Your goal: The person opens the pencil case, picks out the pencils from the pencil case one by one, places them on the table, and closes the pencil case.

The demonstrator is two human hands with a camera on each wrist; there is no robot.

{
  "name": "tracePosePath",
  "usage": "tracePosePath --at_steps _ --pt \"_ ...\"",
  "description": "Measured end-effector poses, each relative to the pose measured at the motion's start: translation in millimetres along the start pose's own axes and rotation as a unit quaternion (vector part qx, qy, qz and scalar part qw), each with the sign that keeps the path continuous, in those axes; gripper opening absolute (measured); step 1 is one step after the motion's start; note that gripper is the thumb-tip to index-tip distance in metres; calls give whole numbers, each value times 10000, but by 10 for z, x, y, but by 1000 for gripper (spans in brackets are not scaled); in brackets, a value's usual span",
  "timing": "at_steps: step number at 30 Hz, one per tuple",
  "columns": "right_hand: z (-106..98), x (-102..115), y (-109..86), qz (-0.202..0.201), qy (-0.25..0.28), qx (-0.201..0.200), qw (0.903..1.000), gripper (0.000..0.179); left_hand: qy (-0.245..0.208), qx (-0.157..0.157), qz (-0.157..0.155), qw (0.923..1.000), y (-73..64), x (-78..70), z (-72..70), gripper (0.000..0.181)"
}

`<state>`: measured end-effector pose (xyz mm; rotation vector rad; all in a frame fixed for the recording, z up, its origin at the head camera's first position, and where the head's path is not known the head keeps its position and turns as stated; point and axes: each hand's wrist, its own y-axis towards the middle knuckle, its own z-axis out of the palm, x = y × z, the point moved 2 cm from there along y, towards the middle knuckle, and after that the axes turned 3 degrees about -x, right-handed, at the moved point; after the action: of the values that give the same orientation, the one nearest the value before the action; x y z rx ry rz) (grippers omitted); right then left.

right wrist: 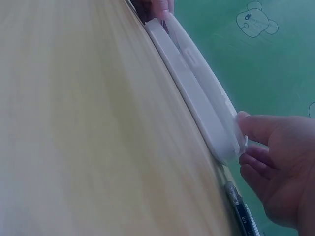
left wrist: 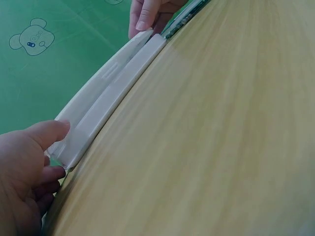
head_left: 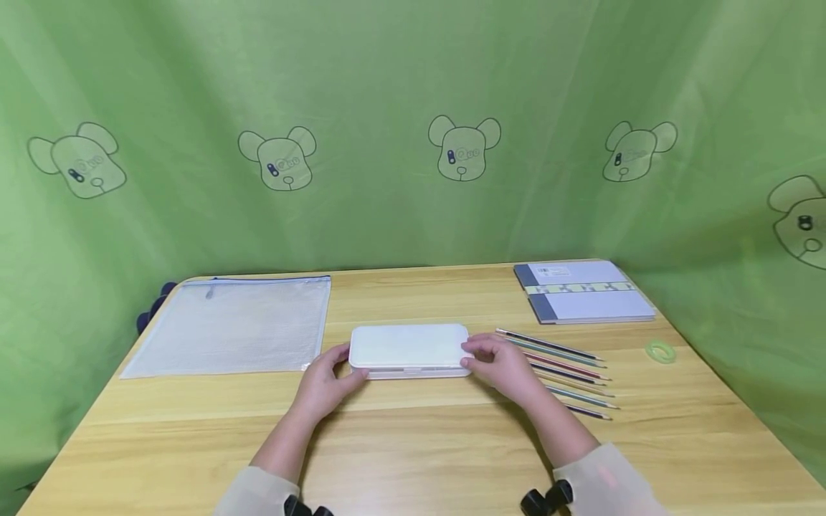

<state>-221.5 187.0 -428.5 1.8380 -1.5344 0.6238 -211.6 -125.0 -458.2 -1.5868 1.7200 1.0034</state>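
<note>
A white pencil case lies on the table with its lid slightly raised, so a gap runs along the front edge. My left hand grips its left end, thumb at the front corner and fingers at the side. At the opposite end, my right hand holds the lid between thumb and fingers. The wrist views show the gap between the lid and the base; what lies inside cannot be made out. Several pencils lie side by side just right of the right hand, partly hidden by it.
On the left lies a translucent zip pouch with a blue zip. A grey and white notebook with a patterned band sits at the back right. Near the right edge is a green ring. A green curtain hangs behind the wooden table.
</note>
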Motion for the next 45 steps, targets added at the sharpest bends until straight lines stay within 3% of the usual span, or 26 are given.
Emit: tracePosePath --at_steps 8,17,28,34,45 --pt "18 -10 -9 483 225 312 9981 39 78 -20 73 9999 2 0 7 62" --pt "56 -16 19 675 586 418 9951 53 123 -55 43 9999 5 -32 5 59" --pt "103 -14 60 1175 1248 481 9840 61 -735 -115 -363 9966 38 -37 22 61" --pt "107 -4 61 1204 1376 520 9818 61 -916 -98 -578 9941 38 -9 28 62" --pt "142 -1 75 1271 1376 455 9812 61 -981 -88 -639 9931 27 -28 -2 62"
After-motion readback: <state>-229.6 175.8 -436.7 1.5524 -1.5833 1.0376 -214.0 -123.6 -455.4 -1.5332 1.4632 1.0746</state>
